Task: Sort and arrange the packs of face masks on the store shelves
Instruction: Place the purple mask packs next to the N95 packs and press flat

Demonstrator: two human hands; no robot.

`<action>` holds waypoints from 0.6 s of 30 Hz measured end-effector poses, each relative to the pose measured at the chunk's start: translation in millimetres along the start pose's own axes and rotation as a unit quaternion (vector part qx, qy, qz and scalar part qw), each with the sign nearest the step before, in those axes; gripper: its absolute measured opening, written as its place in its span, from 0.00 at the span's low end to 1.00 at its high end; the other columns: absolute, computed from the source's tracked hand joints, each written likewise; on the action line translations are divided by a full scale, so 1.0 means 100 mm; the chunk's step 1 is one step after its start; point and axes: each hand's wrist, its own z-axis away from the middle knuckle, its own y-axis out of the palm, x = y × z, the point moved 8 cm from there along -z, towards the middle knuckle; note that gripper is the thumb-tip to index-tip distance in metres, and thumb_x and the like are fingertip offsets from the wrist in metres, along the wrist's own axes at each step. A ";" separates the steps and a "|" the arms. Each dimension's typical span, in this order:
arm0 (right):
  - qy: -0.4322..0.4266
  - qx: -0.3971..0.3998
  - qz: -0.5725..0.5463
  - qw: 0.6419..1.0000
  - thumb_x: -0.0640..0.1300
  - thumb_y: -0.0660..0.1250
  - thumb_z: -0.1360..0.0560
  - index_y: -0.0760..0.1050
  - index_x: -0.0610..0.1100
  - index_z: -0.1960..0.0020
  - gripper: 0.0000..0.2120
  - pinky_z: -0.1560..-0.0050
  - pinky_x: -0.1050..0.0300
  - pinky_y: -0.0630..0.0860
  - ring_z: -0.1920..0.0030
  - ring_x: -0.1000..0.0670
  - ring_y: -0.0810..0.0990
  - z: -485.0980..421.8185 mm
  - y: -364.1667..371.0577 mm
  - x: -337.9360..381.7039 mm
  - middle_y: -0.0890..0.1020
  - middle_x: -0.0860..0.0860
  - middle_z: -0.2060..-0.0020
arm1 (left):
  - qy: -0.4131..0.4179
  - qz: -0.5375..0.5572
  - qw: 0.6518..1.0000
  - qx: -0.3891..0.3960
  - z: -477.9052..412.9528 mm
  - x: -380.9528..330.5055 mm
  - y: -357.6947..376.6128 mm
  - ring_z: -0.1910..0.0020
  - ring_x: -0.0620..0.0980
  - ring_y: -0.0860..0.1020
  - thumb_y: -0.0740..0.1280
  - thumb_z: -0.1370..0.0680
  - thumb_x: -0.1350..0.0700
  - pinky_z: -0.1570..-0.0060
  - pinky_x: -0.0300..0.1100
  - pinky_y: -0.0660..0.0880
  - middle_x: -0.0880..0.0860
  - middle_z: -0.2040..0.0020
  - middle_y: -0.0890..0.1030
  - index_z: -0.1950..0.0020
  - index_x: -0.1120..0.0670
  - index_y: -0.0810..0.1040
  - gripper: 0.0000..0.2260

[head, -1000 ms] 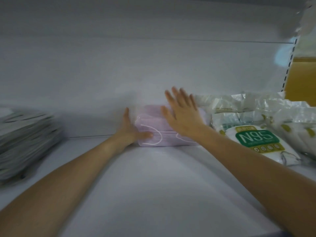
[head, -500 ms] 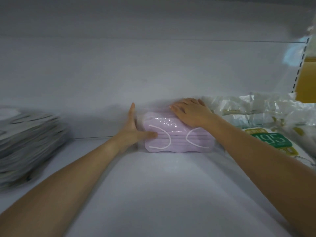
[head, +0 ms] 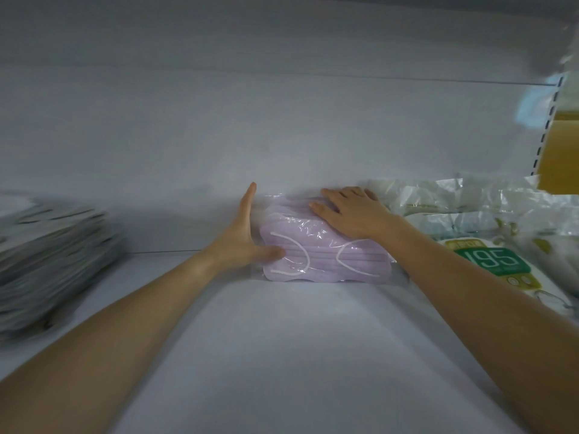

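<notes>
Left hand (head: 241, 245), fingers straight, braces the side of the purple mask pack (head: 316, 261); right hand (head: 351, 217) presses flat on top. Neither grips it, probably to square it beside the N95 packs (head: 492, 261).

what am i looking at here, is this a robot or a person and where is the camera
No robot here: these are a person's two bare arms, seen from a wide-angle camera worn on their head, looking forward and down. They reach onto a white store shelf. At its back lies a clear pack of purple face masks. The left hand lies flat against the pack's left side, thumb on its front; the right hand rests flat on top. Neither curls round it. To the right sit white N95 mask packs; to the left is a blurred grey stack I cannot identify.
</notes>
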 end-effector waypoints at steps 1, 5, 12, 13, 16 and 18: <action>0.002 0.002 0.002 1.000 0.65 0.44 0.23 0.57 0.49 0.25 0.31 0.27 0.47 0.50 0.26 0.46 0.56 -0.01 0.00 0.00 0.61 0.48 0.26 | -0.003 0.002 1.000 0.003 0.00 0.01 0.00 0.31 0.40 0.65 0.80 0.36 0.56 0.38 0.34 0.63 0.45 0.27 0.62 0.25 0.41 0.36 0.58; 0.008 0.023 -0.016 1.000 0.68 0.43 0.24 0.66 0.48 0.31 0.32 0.30 0.46 0.58 0.30 0.45 0.64 0.00 -0.01 0.00 0.67 0.47 0.32 | -0.011 0.004 1.000 0.011 0.01 0.00 0.03 0.28 0.41 0.60 0.81 0.41 0.49 0.32 0.38 0.59 0.47 0.25 0.58 0.25 0.41 0.34 0.62; -0.022 -0.004 0.000 1.000 0.66 0.45 0.23 0.69 0.48 0.36 0.29 0.32 0.46 0.59 0.33 0.44 0.66 0.13 -0.01 -0.01 0.68 0.46 0.36 | 0.036 -0.050 0.998 0.004 0.00 -0.18 0.05 0.35 0.33 0.64 0.81 0.40 0.48 0.35 0.33 0.63 0.37 0.32 0.65 0.30 0.36 0.57 0.46; -0.026 -0.012 -0.001 1.000 0.66 0.45 0.23 0.68 0.48 0.34 0.29 0.31 0.47 0.58 0.32 0.44 0.65 0.14 0.00 0.00 0.67 0.46 0.34 | 0.027 -0.056 0.998 0.009 -0.01 -0.17 0.05 0.35 0.35 0.67 0.80 0.43 0.43 0.35 0.35 0.65 0.37 0.34 0.67 0.31 0.37 0.60 0.45; -0.051 -0.114 0.003 0.992 0.70 0.41 0.27 0.58 0.50 0.26 0.37 0.26 0.49 0.45 0.26 0.47 0.55 0.16 -0.19 0.04 0.56 0.48 0.25 | 0.005 -0.066 0.998 0.017 -0.02 -0.14 0.04 0.41 0.37 0.73 0.78 0.46 0.41 0.39 0.37 0.70 0.36 0.40 0.72 0.33 0.41 0.63 0.44; -0.064 -0.175 0.003 0.982 0.69 0.38 0.28 0.51 0.50 0.23 0.39 0.26 0.51 0.39 0.24 0.50 0.48 0.18 -0.35 0.09 0.50 0.51 0.23 | 0.006 -0.067 0.998 0.019 -0.02 -0.14 0.04 0.41 0.38 0.73 0.81 0.41 0.47 0.39 0.37 0.70 0.38 0.40 0.72 0.32 0.44 0.63 0.42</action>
